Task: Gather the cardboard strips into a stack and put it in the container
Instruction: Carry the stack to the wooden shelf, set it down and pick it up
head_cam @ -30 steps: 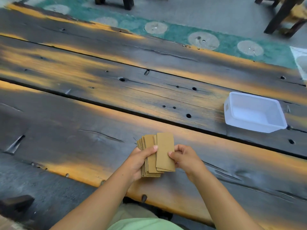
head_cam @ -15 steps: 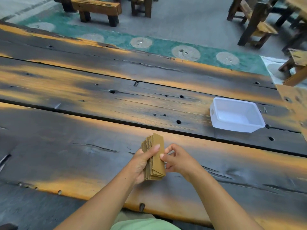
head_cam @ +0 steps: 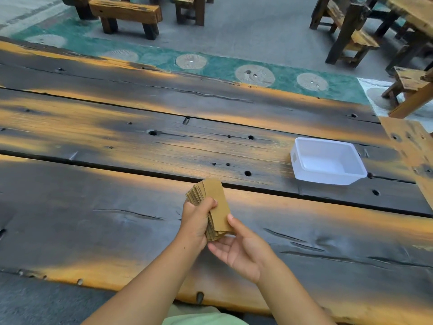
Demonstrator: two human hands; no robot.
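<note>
A stack of brown cardboard strips point(head_cam: 214, 202) is held upright above the near plank of the table. My left hand point(head_cam: 196, 221) grips the stack from the left, thumb across its face. My right hand point(head_cam: 239, 249) is palm up under the stack's lower end, its thumb against the right edge and its fingers touching the bottom. The strips are slightly fanned at the top left. The white plastic container point(head_cam: 326, 160) sits empty on the middle plank, to the right of and beyond the hands.
The table point(head_cam: 117, 231) is dark, scorched wooden planks with gaps and holes. Wooden benches point(head_cam: 126, 15) and chairs point(head_cam: 346, 31) stand on the floor beyond it. Another wooden tabletop edge point(head_cam: 412, 146) juts in at the right.
The loose front strip has been pushed into line with the stack. My right hand has dropped from the stack's right side to cup beneath its lower end. The camera view has tilted up.
</note>
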